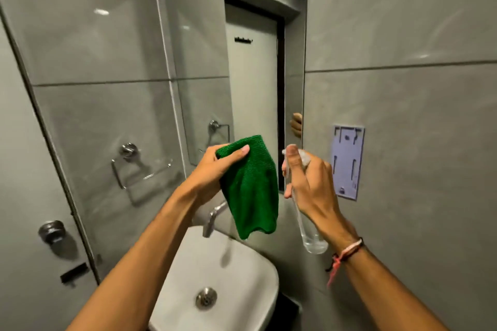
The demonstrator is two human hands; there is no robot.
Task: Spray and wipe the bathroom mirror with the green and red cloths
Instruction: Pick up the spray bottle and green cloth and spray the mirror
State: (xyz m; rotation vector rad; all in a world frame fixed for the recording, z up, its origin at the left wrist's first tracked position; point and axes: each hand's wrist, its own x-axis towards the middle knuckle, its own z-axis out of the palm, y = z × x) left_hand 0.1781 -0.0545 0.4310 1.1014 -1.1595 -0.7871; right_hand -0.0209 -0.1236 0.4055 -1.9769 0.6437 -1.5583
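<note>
The tall frameless mirror (242, 67) hangs on the grey tiled wall above the sink and reflects a white door. My left hand (215, 169) pinches the top edge of the green cloth (252, 191), which hangs down in front of the mirror's lower part. My right hand (309, 183) grips a clear spray bottle (312, 236) with its white nozzle pointing left toward the mirror. A finger rests over the nozzle's top. No red cloth is in view.
A white sink (231, 277) with a chrome tap (212, 217) sits below my hands. A chrome towel ring (134, 166) is on the left wall. A lilac wall bracket (347, 161) is mounted right of the mirror.
</note>
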